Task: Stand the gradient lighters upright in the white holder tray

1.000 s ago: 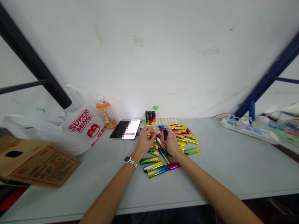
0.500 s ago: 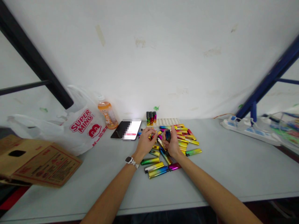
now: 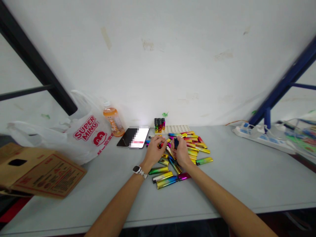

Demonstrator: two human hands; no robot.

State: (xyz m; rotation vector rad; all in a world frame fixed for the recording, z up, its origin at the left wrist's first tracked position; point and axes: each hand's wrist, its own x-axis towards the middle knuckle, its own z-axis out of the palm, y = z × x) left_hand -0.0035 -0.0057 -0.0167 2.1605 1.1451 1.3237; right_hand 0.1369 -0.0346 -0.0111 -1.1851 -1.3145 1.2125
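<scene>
- The left hand (image 3: 155,150) curls over loose lighters (image 3: 175,164); its fingers' grip cannot be told.
- At its three o'clock, the right hand (image 3: 182,152) clamps its fingers around a dark lighter (image 3: 176,143).

On the left, here's a brown cardboard box (image 3: 46,174) with a dark hole, and just beyond it a white plastic bag (image 3: 82,141) printed SUPER MING in red! Next along, an orange bottle (image 3: 114,121) with a white cap, then a flat black tablet (image 3: 126,136). Over right, a long white power strip (image 3: 263,138) lies beside a slanting blue metal post (image 3: 283,82).
</scene>
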